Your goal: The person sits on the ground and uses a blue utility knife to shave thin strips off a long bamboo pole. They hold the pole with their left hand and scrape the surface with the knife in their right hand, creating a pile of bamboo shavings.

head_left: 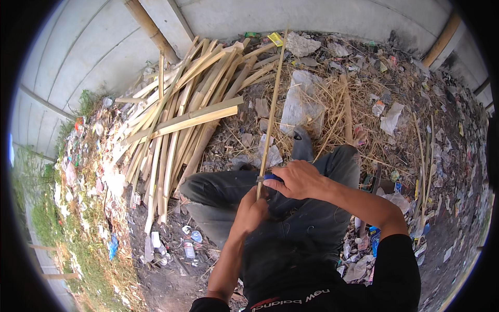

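My left hand (250, 210) is closed round the lower part of a long, thin bamboo strip (274, 99), which stretches away from me over my crossed legs towards the wall. In my right hand (299, 180) is a blue-handled knife (273, 178), gripped just beyond the left hand. Its short blade lies against the strip. The strip's near end is hidden by my left hand. My dark trousers (223, 190) are under both hands.
To the left is a heap of split bamboo lengths (192, 104). A crumpled whitish sack (301, 104) lies ahead among straw and litter. Thin bamboo sticks (427, 161) lie at the right. A grey panel wall (312, 18) with bamboo posts (150, 28) closes off the far side.
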Demonstrator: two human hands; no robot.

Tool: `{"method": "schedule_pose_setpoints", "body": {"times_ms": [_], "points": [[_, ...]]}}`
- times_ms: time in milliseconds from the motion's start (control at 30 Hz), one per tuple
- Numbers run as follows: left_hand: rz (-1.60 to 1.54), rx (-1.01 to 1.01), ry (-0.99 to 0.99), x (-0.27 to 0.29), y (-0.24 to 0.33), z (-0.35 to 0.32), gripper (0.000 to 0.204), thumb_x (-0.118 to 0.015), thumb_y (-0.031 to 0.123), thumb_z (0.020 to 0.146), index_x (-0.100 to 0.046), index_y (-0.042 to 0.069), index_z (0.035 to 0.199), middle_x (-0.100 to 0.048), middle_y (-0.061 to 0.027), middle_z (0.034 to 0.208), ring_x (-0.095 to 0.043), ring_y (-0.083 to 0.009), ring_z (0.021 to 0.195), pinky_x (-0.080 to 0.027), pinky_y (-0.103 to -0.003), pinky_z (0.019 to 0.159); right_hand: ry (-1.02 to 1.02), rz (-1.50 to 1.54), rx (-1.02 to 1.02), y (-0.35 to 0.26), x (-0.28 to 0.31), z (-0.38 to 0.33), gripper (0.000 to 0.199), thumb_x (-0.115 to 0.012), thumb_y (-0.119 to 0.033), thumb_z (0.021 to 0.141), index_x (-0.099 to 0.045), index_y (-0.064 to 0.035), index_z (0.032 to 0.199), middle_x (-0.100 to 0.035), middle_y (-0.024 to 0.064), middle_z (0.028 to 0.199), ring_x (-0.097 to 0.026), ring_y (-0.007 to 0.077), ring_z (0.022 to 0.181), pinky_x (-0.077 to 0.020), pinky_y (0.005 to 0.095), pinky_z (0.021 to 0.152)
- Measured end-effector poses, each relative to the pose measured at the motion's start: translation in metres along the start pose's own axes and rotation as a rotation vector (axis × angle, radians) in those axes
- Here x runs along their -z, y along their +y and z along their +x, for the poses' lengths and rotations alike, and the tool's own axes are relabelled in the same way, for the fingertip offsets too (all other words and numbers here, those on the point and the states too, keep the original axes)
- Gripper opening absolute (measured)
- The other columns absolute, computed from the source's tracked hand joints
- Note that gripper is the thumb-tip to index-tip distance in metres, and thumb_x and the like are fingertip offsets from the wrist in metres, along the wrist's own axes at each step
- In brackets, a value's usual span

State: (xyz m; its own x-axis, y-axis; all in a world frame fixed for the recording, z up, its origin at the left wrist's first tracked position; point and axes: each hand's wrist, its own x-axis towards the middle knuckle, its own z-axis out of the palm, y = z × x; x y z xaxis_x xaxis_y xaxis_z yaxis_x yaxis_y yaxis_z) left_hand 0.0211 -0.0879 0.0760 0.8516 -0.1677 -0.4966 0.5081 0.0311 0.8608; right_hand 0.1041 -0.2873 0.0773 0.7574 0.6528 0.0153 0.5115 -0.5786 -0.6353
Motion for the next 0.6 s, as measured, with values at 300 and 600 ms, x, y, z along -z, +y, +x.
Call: {"method": "schedule_pose_setpoints", "body": {"times_ms": [300,600], "points": [[0.177,-0.105,0.051,0.015,0.002,0.012,0.029,-0.050,0.012,0.090,-0.057,-0.004,0.113,-0.060,-0.0091,0.078,-0.060,-0.0160,0.065,-0.049,-0.035,0.059,0.047,-0.115,0.022,-0.001,-0.003,0.009,0.054,-0.054,-0.051,0.108,-0.068,-0.0018,0.090,-0.067,0.0225,0.064,-0.068,0.0470,0.063,-0.0543,0.0554,0.059],[0.183,-0.154,0.109,-0.002,0.005,-0.005,0.024,-0.055,0.009,0.086,-0.059,-0.002,0.107,-0.054,-0.0020,0.073,-0.050,-0.0104,0.063,-0.039,-0.029,0.056,-0.002,-0.121,0.094,-0.003,0.006,0.009,0.054,-0.054,-0.053,0.108,-0.068,-0.0030,0.092,-0.064,0.0211,0.061,-0.066,0.0457,0.060,-0.0529,0.0533,0.057]]}}
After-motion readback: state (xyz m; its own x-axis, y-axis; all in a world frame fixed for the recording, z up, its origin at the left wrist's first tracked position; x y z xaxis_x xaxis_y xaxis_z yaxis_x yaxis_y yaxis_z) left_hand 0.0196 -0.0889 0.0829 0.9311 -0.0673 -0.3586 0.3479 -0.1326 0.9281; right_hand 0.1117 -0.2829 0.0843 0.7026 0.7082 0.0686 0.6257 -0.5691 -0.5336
